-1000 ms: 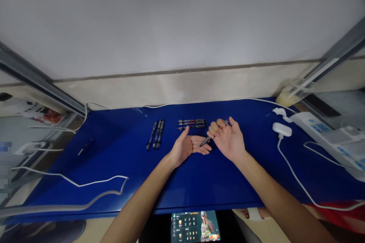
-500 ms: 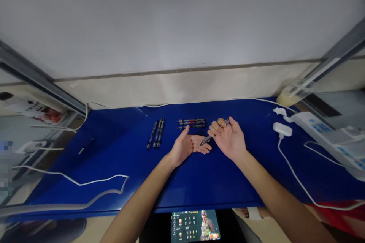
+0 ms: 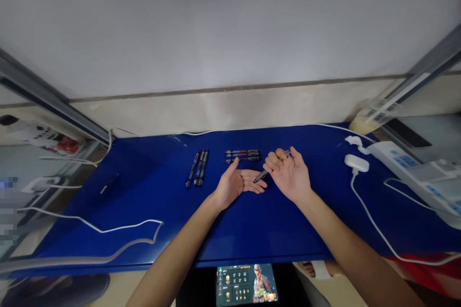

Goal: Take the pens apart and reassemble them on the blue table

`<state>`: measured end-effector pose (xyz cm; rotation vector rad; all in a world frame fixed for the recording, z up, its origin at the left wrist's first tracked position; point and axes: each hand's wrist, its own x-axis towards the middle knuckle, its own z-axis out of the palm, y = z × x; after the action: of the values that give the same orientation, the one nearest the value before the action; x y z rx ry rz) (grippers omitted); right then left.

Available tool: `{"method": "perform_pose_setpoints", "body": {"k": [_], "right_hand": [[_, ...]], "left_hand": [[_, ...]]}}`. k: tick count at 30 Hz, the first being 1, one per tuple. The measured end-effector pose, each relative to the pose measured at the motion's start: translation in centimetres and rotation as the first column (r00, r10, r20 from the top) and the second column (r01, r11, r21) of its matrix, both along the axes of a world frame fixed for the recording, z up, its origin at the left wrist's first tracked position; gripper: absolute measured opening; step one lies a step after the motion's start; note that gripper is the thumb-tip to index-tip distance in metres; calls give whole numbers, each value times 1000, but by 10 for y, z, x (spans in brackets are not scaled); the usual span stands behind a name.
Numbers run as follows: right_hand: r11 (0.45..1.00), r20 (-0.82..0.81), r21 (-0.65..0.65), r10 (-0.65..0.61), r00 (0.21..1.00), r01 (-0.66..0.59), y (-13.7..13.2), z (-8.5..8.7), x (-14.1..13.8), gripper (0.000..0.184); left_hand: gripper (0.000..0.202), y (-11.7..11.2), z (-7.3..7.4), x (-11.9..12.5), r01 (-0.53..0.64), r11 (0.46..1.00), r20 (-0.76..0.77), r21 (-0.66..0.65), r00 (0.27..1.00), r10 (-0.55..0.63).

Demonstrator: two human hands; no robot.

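Midway along the worktop (image 3: 259, 235), the right hand (image 3: 291, 180) curled its fingers around a dark pen (image 3: 260, 177), tip over the left hand (image 3: 236, 186), which lay palm-up, fingers extended. Blue surface stretched to the front edge; other pens (image 3: 202, 168) lay nearer the back edge.

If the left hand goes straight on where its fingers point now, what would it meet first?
Most likely the right hand, which grips a pen whose tip overlaps the left hand in this view. Depth is unclear, so it might pass beneath instead.
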<state>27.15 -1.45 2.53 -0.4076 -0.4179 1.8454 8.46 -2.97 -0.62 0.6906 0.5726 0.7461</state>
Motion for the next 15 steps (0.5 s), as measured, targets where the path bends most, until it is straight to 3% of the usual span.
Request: {"method": "perform_pose_setpoints", "body": {"k": [12,15], "right_hand": [[1000,54,14,-17,998,17,-1,1,0,47],[997,118,73,-34,992,25,1,-3,-3,48]], "left_hand": [[86,0,-1,1,-21,1000,-13,19,1000,21],[73,-2,-1,3,-107,992,-54,70,992,111]]}}
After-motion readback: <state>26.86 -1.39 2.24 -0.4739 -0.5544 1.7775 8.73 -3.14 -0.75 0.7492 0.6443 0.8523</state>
